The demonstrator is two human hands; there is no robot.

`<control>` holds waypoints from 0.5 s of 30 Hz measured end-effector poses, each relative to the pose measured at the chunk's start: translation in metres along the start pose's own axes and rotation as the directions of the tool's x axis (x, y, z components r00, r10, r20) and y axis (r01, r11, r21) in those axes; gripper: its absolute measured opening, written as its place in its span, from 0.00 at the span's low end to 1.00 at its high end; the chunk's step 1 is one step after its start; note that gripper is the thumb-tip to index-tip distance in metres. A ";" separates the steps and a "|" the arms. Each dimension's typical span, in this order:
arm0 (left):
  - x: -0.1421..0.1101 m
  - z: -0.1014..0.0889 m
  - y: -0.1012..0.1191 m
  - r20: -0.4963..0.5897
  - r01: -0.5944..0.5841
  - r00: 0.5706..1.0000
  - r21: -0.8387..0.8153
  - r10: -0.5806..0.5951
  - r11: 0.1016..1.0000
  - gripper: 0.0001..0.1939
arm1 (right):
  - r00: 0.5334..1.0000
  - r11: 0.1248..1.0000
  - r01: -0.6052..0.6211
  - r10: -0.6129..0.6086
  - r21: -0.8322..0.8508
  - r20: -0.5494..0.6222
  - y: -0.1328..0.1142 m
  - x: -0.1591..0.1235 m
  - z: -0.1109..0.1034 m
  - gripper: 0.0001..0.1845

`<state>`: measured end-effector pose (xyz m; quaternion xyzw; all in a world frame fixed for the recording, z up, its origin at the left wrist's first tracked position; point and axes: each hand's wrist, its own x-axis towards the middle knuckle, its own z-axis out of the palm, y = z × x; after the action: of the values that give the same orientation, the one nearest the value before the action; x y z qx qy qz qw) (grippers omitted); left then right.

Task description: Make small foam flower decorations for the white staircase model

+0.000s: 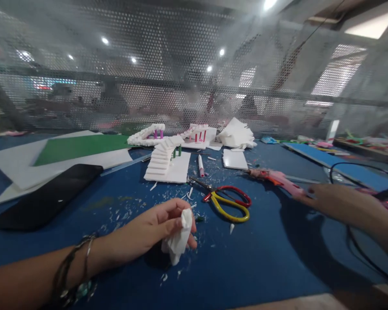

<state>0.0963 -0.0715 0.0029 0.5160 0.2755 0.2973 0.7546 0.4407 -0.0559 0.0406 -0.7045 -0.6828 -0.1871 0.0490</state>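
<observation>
In my left hand (168,226), a crumpled white piece of tissue or soft paper (179,241) is pinched between thumb and fingers, just above the blue table. My right hand (336,202) reaches in from the right, its fingertips closed on the end of a pink glue gun (286,183). The gun's nozzle points left, toward the middle of the table. Between my hands lie scissors (233,206) with one red and one yellow handle, blades pointing away to the left. Beyond them is a white foam staircase model (163,161) with green posts on a white base.
Two more white models stand behind, one with purple posts (158,133), one with red posts (200,135). A white marker (201,165), a white square (234,159) and stacked white pieces (236,133) are nearby. Left: black phone-like slab (48,196), green sheet (80,148). Right: black cable (352,232).
</observation>
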 end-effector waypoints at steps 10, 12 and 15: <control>0.024 -0.015 0.002 0.081 -0.078 0.993 -0.135 0.089 0.988 0.15 | 0.996 0.999 -0.002 -0.003 0.051 0.088 -0.013 0.034 0.020 0.10; 0.026 -0.019 0.001 0.106 -0.066 0.991 -0.176 0.086 0.982 0.15 | 0.999 0.996 -0.026 0.022 0.087 0.047 -0.013 0.040 0.015 0.13; 0.028 -0.025 -0.001 0.157 -0.044 0.984 -0.223 0.081 0.974 0.14 | 0.998 0.989 -0.044 0.051 0.144 -0.041 -0.023 0.043 0.000 0.16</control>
<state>0.0970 -0.0356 -0.0088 0.4612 0.1610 0.3057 0.8173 0.4182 -0.0140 0.0506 -0.7109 -0.6763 -0.1520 0.1191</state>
